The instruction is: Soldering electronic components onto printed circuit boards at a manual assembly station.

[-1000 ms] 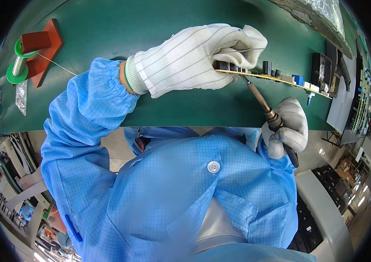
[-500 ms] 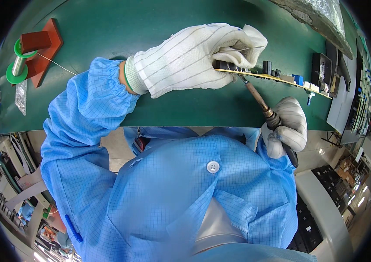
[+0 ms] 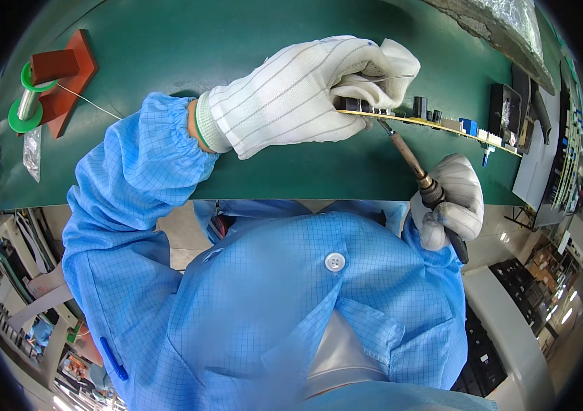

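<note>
Two gloved hands of ours were at one circuit board, which we saw almost edge-on above the green bench. Its long axis ran left to right, the right end slanting nearer to us, with most of its components on the far side. Our left hand gripped the left end, fingers curled on the far side; among them a thin wire passed, its free end poking out rightward. Our right hand was closed around the handle of a soldering iron, which pointed left and away from us. Its tip sat against or just beside the board's near face, right by the left fingertips; we could not tell whether it touched. The left hand was the nearer one to that spot.

Far to the right, an open black box held something shiny that we could not make out. Far left, a green-flanged spool on a red-brown stand carried silvery wire, and a clear bag lay on its near side, contents uncertain.
</note>
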A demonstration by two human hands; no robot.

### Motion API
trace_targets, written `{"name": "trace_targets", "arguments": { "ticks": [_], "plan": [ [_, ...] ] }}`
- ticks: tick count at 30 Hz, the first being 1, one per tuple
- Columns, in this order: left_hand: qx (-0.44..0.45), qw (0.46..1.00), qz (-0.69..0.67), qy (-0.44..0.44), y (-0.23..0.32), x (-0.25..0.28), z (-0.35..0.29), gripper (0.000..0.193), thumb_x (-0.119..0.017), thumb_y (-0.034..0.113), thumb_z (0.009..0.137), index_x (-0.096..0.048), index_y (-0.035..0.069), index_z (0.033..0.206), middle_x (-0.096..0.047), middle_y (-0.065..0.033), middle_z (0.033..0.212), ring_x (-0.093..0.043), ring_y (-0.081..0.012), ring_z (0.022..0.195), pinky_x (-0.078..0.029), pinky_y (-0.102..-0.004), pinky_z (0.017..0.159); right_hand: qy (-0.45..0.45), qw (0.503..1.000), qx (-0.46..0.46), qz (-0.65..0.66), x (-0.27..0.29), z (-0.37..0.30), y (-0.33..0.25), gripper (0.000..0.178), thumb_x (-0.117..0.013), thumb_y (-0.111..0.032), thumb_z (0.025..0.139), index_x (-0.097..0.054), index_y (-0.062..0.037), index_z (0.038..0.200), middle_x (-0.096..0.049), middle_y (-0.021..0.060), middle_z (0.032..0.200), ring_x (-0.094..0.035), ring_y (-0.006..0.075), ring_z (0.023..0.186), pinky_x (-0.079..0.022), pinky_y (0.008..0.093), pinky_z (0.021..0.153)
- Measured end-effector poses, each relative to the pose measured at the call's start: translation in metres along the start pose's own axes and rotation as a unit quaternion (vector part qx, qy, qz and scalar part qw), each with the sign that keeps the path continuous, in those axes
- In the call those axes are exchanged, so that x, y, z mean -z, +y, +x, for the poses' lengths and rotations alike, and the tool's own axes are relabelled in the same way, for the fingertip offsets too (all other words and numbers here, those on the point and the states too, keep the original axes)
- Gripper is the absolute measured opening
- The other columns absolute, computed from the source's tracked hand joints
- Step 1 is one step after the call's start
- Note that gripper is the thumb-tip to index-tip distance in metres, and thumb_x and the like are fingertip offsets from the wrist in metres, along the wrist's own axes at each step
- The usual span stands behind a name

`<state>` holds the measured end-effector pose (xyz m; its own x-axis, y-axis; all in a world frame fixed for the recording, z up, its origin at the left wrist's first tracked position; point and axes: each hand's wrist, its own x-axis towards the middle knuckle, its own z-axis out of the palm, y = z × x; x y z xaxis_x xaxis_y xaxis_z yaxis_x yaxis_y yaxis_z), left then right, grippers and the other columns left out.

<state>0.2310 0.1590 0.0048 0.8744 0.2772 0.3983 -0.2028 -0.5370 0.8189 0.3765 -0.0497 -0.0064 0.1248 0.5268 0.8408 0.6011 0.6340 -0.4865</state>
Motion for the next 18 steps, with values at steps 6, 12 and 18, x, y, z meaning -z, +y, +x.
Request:
{"name": "trace_targets", "arguments": {
  "ticks": [6, 12, 18],
  "plan": [
    [0.021, 1.000, 0.011, -0.013, 0.0032, 0.0027, 0.0002, 0.039, -0.079, 0.015, 0.072, -0.056, 0.007, 0.102, -0.062, -0.0063, 0.088, -0.063, -0.0239, 0.074, -0.052, -0.0320, 0.067, -0.002, 1.000, -0.013, 0.001, -0.0028, -0.0020, 0.0015, 0.019, -0.061, -0.022, 0.086, -0.050, -0.0085, 0.093, -0.049, 0.0112, 0.070, -0.048, 0.0215, 0.056, -0.038, 0.0332, 0.048],
    [0.004, 0.999, 0.044, -0.006, -0.0018, 0.0018, -0.0030, 0.037, -0.078, 0.014, 0.072, -0.057, 0.007, 0.101, -0.061, -0.0060, 0.088, -0.062, -0.0245, 0.074, -0.052, -0.0321, 0.068, -0.009, 0.999, -0.032, 0.023, -0.0006, -0.0009, 0.0037, 0.020, -0.061, -0.024, 0.087, -0.049, -0.0091, 0.094, -0.049, 0.0098, 0.071, -0.049, 0.0212, 0.058, -0.039, 0.0332, 0.049],
    [0.000, 0.999, 0.050, 0.006, -0.0021, -0.0003, -0.0031, 0.030, -0.071, 0.011, 0.073, -0.058, 0.007, 0.099, -0.060, -0.0076, 0.088, -0.060, -0.0269, 0.076, -0.052, -0.0350, 0.069, -0.026, 0.999, -0.045, 0.006, -0.0007, 0.0018, 0.0003, 0.021, -0.062, -0.024, 0.086, -0.049, -0.0096, 0.094, -0.050, 0.0098, 0.072, -0.049, 0.0213, 0.058, -0.039, 0.0333, 0.049]
  ]
}}
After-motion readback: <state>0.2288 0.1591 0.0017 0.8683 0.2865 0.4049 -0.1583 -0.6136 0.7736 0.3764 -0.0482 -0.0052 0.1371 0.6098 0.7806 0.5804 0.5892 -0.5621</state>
